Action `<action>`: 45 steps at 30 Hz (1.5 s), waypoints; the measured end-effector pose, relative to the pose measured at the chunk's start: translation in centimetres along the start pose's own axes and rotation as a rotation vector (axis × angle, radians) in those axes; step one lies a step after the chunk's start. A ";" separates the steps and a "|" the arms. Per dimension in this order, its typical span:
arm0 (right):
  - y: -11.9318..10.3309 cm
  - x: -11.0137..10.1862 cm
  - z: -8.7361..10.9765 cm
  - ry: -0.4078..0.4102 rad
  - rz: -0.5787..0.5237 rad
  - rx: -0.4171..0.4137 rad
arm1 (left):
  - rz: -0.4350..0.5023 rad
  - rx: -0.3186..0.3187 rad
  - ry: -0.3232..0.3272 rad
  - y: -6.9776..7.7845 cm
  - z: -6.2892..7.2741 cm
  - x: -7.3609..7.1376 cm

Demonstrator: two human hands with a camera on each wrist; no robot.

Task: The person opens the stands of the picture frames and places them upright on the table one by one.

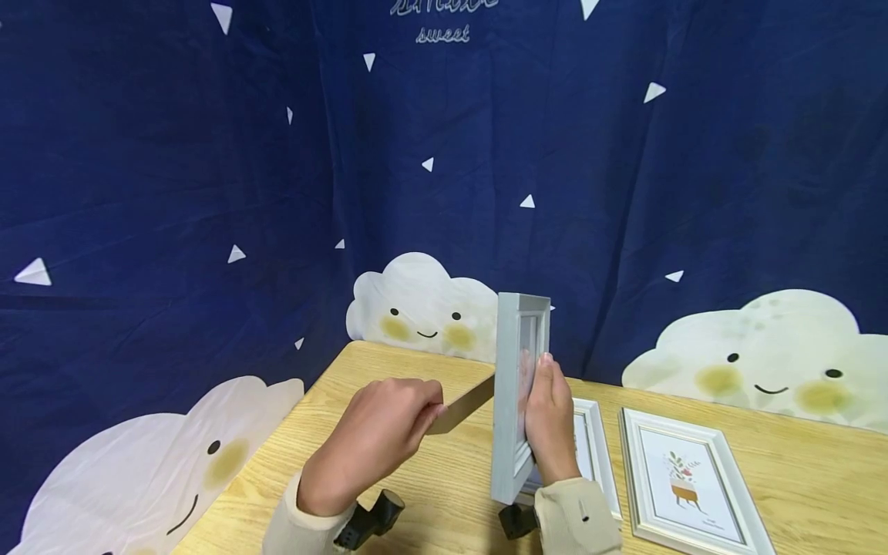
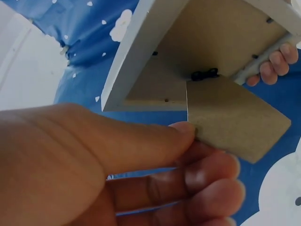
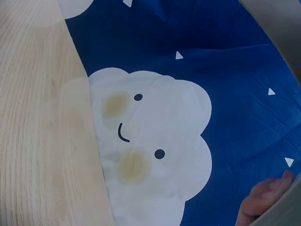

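Note:
A white picture frame (image 1: 508,393) is held upright above the table, seen nearly edge-on in the head view. My right hand (image 1: 553,424) grips its right side; fingertips (image 2: 278,65) wrap around the edge in the left wrist view. The brown backing board (image 2: 214,35) of the frame faces left. A brown cardboard easel stand (image 2: 237,117) sticks out from that backing, beside a small black fitting (image 2: 205,74). Between thumb and fingers, my left hand (image 1: 385,424) pinches the stand's edge. In the right wrist view, only some right-hand fingers (image 3: 263,200) show at the lower corner.
On the wooden table (image 1: 444,493), a white frame with a plant picture (image 1: 687,482) lies face up at right. Another white frame (image 1: 602,462) lies beside it, partly hidden by the right hand. A blue curtain (image 1: 444,216) with clouds hangs behind and left.

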State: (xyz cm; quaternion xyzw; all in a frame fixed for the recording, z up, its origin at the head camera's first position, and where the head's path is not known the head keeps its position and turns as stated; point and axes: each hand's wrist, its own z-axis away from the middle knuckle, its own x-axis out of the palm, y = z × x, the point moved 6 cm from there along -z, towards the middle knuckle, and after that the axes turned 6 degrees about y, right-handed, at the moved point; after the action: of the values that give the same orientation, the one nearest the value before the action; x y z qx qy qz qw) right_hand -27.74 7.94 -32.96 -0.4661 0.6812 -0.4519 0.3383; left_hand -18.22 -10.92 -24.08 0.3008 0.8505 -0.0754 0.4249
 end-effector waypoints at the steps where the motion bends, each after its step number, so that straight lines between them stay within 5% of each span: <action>1: 0.0 0.0 0.0 0.000 0.002 -0.002 | -0.006 -0.002 0.001 -0.1 0.0 0.0; 21: 0.2 0.0 0.1 -0.027 0.032 0.018 | -0.046 -0.046 0.031 -0.8 0.0 -0.2; 45: 0.1 0.1 0.1 -0.004 0.062 0.002 | -0.016 -0.069 -0.037 -1.0 0.2 -0.2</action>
State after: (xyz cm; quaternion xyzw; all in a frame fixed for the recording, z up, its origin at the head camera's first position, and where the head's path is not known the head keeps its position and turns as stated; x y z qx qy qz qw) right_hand -27.69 7.80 -33.10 -0.4454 0.6943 -0.4410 0.3536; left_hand -18.61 -11.92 -24.20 0.2779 0.8470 -0.0550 0.4498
